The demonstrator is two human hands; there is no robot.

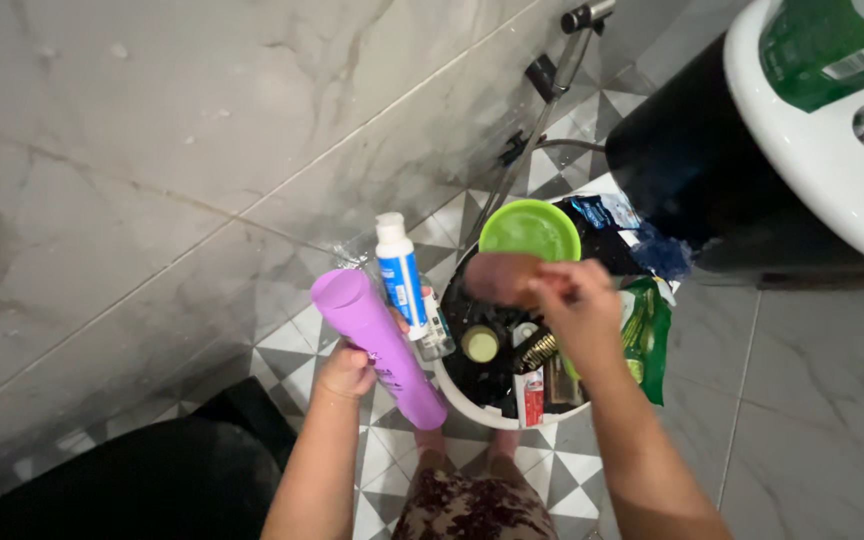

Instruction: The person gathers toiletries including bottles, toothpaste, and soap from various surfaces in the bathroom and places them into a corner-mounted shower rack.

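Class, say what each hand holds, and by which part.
Left hand: purple bottle by its middle, with a white bottle. Right hand: blurred brownish object, hold unclear.

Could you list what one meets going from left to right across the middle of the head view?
Marble wall → left hand → purple bottle → white and blue bottle → green lid → right hand → green packet → white basin.

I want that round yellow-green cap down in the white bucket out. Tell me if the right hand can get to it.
Probably yes. The right hand hovers above the white bucket, and the yellow-green cap lies uncovered on top, though the brownish item occupies its fingers.
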